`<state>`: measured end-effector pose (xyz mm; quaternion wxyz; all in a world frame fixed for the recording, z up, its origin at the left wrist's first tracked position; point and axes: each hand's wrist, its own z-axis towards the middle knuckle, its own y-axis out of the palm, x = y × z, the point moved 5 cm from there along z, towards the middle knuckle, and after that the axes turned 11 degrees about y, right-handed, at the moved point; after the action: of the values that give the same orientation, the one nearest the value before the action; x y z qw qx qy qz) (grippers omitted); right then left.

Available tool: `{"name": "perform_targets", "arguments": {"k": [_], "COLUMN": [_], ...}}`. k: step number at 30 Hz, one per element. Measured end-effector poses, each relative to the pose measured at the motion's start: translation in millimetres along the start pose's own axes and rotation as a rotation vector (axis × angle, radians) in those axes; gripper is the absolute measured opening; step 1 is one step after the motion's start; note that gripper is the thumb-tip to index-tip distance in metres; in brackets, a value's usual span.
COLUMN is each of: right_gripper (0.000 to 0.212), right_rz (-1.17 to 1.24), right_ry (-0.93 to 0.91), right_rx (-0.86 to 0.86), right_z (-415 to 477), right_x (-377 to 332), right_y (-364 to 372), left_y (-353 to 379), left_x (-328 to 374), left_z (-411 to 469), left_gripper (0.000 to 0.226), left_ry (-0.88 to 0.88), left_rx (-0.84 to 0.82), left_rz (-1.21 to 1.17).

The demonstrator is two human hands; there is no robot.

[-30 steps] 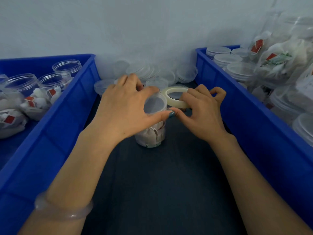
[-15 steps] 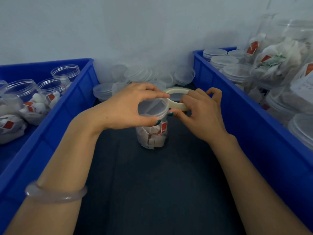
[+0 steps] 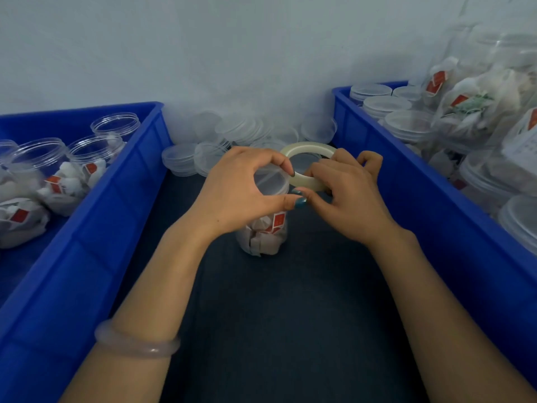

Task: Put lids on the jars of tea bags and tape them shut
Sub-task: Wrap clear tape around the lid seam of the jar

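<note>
- While our left hand (image 3: 241, 193) arches over the jar (image 3: 263, 237) from above, thumb and fingers curled round its clear lid (image 3: 271, 181), the jar stands upright on the dark mat (image 3: 276, 315) between the left bin (image 3: 96, 216) and the right bin (image 3: 436, 199).
- The palm hides the jar's shoulder. Only the lower body shows, packed with tea bags.
- Our right hand (image 3: 348, 196) grips the tape roll (image 3: 308, 148), held just beside the lid. Its fingers are curled over the ring, and its thumb tip meets the left thumb.
- We cannot make out any pulled strip of tape, since the fingers cover that spot.
- Left bin: open jars (image 3: 37, 158), some cut off by the frame edge.
- Right bin: lidded jars, blurred toward the corner.
- Loose lids (image 3: 232, 132) lie heaped by the wall.
</note>
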<state>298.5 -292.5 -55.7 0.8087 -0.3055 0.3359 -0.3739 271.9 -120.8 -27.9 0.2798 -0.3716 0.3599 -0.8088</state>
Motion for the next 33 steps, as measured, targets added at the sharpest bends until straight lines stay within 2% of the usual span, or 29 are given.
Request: {"name": "perform_targets", "arguments": {"k": [4, 8, 13, 16, 19, 21, 23, 25, 27, 29, 33], "right_gripper": [0.039, 0.053, 0.062, 0.060, 0.058, 0.057, 0.053, 0.047, 0.040, 0.032, 0.031], "right_rz": [0.004, -0.060, -0.097, -0.082, -0.094, -0.117, -0.141, -0.132, -0.073, -0.033, -0.024], "right_ry": [-0.032, -0.011, 0.046, 0.069, 0.089, 0.109, 0.122, 0.106, 0.057, 0.017, 0.001], "right_rx": [0.016, 0.129, 0.184, 0.167, 0.171, 0.182, 0.170, 0.132, 0.082, 0.035, 0.041], "right_z": [-2, -3, -3, -2, -3, -3, -1, -1, -2, -3, -3], "right_x": [4, 2, 0, -2, -1, 0, 2, 4, 7, 10, 10], "right_y": [-3, -8, -8, -6, -4, -4, -4, -2, 1, 2, 0], "left_y": [-3, -5, -5, -6, -5, -6, -7, -9, -9, -7, -8], "left_x": [-2, -2, -3, -4, -8, -6, -3, 0, 1, 4, 1], "left_z": [-1, 0, 3, 2, 2, 2, 0, -3, -5, -6, -7], "left_gripper": [0.031, 0.032, 0.045, 0.068, 0.084, 0.086, 0.101, 0.106, 0.099, 0.091, 0.087], "left_ry": [0.037, 0.075, 0.078, 0.056, -0.002, -0.052, -0.127, -0.205, -0.231, -0.176, -0.112], "left_rx": [-0.021, -0.082, -0.144, -0.140, -0.193, -0.215, -0.244, -0.274, -0.283, -0.281, -0.302], "left_rz": [-0.041, -0.106, -0.170, -0.182, -0.018, 0.202, 0.424, 0.562, 0.601, 0.611, 0.395]}}
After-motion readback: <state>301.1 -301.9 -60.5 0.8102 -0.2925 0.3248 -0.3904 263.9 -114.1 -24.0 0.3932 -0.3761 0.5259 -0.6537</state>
